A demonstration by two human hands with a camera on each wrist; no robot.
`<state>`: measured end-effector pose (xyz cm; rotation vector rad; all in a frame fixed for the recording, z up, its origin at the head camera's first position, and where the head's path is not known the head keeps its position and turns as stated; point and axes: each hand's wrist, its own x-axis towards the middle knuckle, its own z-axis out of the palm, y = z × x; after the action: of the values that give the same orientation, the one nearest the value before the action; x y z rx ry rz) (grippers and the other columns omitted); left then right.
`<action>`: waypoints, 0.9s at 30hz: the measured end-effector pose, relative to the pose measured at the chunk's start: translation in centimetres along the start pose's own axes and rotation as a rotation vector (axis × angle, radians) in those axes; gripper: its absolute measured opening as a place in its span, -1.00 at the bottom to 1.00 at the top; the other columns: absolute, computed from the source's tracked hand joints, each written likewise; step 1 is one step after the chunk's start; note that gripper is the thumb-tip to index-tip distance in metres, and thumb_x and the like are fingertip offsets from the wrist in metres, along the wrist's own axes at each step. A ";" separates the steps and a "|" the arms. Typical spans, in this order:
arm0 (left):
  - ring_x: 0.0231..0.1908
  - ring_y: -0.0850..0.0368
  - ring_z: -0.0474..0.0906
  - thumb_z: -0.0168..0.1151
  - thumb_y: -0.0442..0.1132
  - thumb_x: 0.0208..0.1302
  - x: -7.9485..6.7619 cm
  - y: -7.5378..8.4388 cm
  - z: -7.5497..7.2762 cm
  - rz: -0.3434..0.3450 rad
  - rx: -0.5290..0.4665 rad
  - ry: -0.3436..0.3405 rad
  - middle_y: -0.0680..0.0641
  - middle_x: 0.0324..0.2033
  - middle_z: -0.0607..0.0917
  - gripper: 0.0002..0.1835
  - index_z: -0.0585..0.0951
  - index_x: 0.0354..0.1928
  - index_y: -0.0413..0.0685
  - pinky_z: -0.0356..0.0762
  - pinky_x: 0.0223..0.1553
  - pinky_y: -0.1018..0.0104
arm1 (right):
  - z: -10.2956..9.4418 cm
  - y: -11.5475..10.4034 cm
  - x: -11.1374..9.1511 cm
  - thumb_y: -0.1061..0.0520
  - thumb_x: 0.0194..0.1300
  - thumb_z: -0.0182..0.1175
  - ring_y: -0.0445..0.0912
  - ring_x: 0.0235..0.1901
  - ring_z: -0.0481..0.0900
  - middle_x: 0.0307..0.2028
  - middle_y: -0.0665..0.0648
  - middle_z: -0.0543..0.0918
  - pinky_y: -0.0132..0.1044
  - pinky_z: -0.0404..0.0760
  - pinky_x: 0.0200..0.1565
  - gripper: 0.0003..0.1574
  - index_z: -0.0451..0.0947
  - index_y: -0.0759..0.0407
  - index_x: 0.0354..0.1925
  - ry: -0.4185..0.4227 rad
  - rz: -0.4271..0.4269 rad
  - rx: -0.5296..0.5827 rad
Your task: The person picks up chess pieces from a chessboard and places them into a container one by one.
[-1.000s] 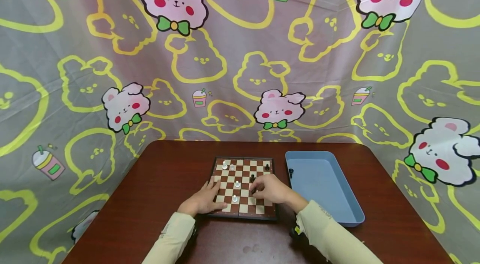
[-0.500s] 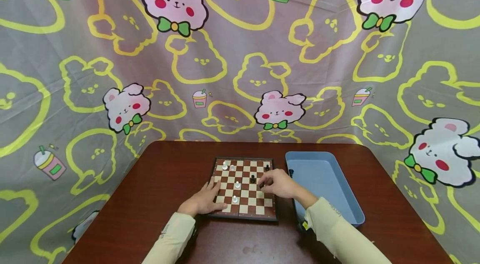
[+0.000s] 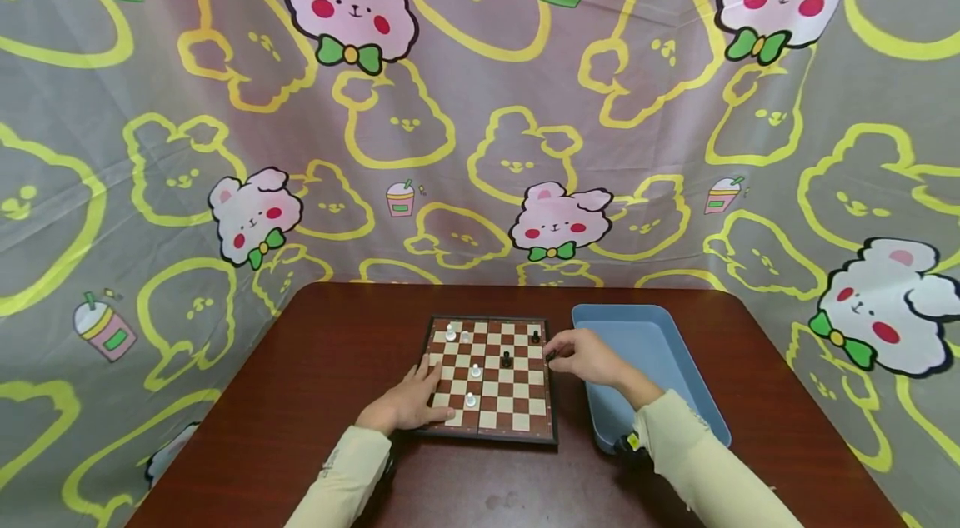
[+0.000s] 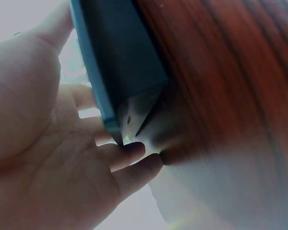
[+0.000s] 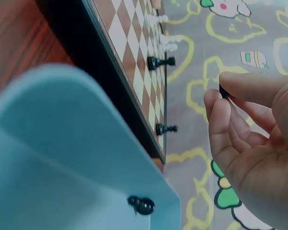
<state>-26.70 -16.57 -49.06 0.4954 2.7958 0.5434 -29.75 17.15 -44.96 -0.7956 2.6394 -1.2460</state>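
My left hand [image 3: 408, 401] rests with spread, straight fingers on the left edge of the chessboard [image 3: 517, 399]. In the left wrist view its fingers lie along the board's dark rim [image 4: 129, 52]. Just off the board's right edge, beside the tray, my right hand [image 3: 588, 357] pinches a small black chess piece [image 5: 224, 92] between thumb and fingers, which hide most of it. Still on the board stand two black pieces, one near the middle [image 3: 507, 359] and one at the far right [image 3: 536, 336]. Several white pieces, among them a pawn [image 3: 470, 400], stand on the left half.
A blue tray [image 3: 648, 349] stands right of the board. Inside it, a black chess piece [image 5: 143, 205] lies on its side. The dark wooden table [image 3: 337, 345] reaches back to a patterned curtain [image 3: 465, 145].
My right hand has lifted a black piece from the board's right half and carried it rightward past the edge toward the tray. My left hand has stayed in place.
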 end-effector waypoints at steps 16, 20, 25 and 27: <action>0.36 -0.33 -0.07 0.22 0.26 0.15 0.0 -0.1 0.1 0.004 0.005 -0.001 -0.36 0.42 -0.09 0.00 0.11 0.43 -0.24 0.22 0.18 -0.13 | -3.3 2.3 -0.6 0.24 0.21 0.26 -0.13 -0.31 0.61 -0.24 0.05 0.66 -0.20 0.56 -0.31 -0.76 0.65 0.18 -0.11 0.081 0.086 -0.067; 0.36 -0.33 -0.08 0.21 0.26 0.16 -0.1 -0.1 0.1 0.012 0.000 -0.004 -0.36 0.42 -0.10 0.00 0.10 0.44 -0.24 0.23 0.17 -0.13 | -4.0 3.0 -0.7 0.25 0.21 0.26 -0.12 -0.32 0.60 -0.25 0.07 0.66 -0.19 0.56 -0.31 -0.75 0.65 0.22 -0.10 0.102 0.115 -0.053; 0.36 -0.34 -0.07 0.20 0.26 0.17 0.0 -0.2 0.2 0.016 0.001 -0.005 -0.36 0.42 -0.10 0.00 0.10 0.44 -0.25 0.23 0.17 -0.13 | -4.8 4.1 -0.7 0.26 0.21 0.26 -0.08 -0.31 0.59 -0.27 0.10 0.66 -0.17 0.55 -0.31 -0.71 0.63 0.31 -0.08 0.132 0.152 -0.052; 0.36 -0.33 -0.07 0.20 0.26 0.16 0.0 -0.2 0.2 0.014 0.001 -0.005 -0.36 0.42 -0.09 0.00 0.10 0.44 -0.24 0.23 0.17 -0.13 | -5.0 4.6 -0.6 0.27 0.20 0.26 -0.06 -0.30 0.59 -0.27 0.11 0.66 -0.15 0.55 -0.29 -0.71 0.63 0.33 -0.08 0.141 0.170 -0.054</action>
<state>-26.72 -16.67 -49.35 0.5160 2.7905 0.5430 -32.70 23.33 -45.16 -0.4936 2.7936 -1.2327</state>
